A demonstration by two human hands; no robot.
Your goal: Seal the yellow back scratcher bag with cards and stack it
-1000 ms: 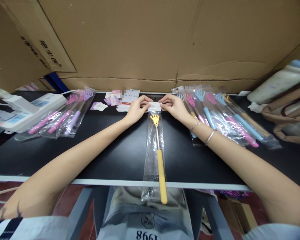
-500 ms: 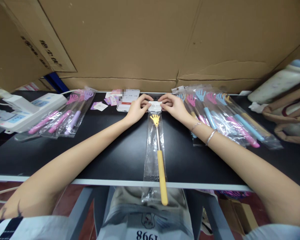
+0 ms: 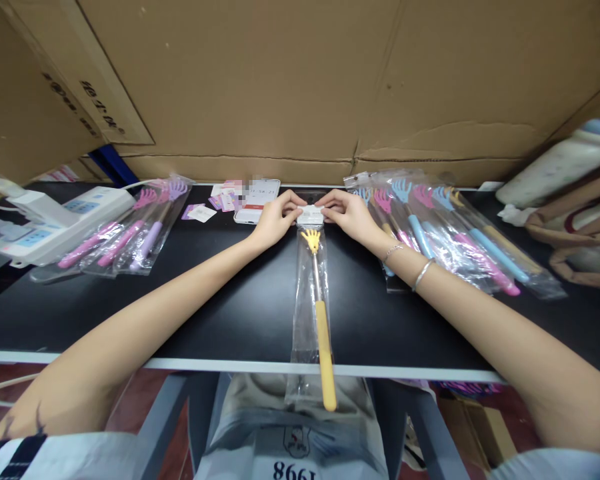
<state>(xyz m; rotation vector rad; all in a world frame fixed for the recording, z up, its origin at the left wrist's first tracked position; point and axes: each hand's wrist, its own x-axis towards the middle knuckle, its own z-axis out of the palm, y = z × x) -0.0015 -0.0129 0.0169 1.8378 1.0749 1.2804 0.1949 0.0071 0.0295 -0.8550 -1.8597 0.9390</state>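
Aligning, I judge, the white card (image 3: 310,215) pinched by left grip (image 3: 277,217) and right grip (image 3: 349,213) beyond the yellow scratcher (image 3: 324,340); next needs even pressure.

**Black tabletop (image 3: 205,320), pale front edge (image 3: 205,365)**

A white power strip (image 3: 97,199) lies at the left, with bagged pink and purple scratchers (image 3: 123,241) just beside it. Small cards (image 3: 200,213) and a phone (image 3: 264,195) lie toward the back. In the middle, a clear bag (image 3: 305,320) and a yellow scratcher (image 3: 324,340) overhang the front edge. Bagged scratchers in several colours (image 3: 463,241) crowd the right.
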